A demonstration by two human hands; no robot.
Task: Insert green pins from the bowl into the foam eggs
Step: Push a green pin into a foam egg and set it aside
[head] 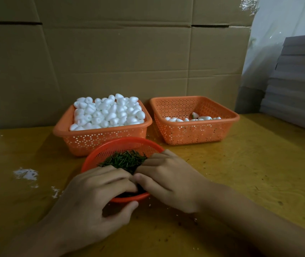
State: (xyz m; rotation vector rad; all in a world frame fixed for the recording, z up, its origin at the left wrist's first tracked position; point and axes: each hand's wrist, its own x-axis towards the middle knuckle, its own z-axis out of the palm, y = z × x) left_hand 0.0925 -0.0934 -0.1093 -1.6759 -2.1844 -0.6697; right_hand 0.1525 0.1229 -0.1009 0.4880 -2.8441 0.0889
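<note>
A round orange bowl [122, 143] of green pins [123, 160] sits on the table close in front of me. My left hand [96, 197] curls over its near rim, fingers inside and thumb below the rim outside. My right hand [168, 179] reaches in from the right, fingertips among the pins and thumb close to the index finger, pinching at them. White foam eggs [109, 112] fill the left orange basket [85, 140] behind the bowl. The right orange basket [199, 132] holds a few eggs [194, 117], one showing green. No egg is seen in either hand.
Cardboard boxes [120, 58] form a wall behind the baskets. A stack of grey sheets [296, 86] stands at the right edge. The yellow table [259, 164] carries white foam crumbs [25, 173] at the left and small green bits near the bowl.
</note>
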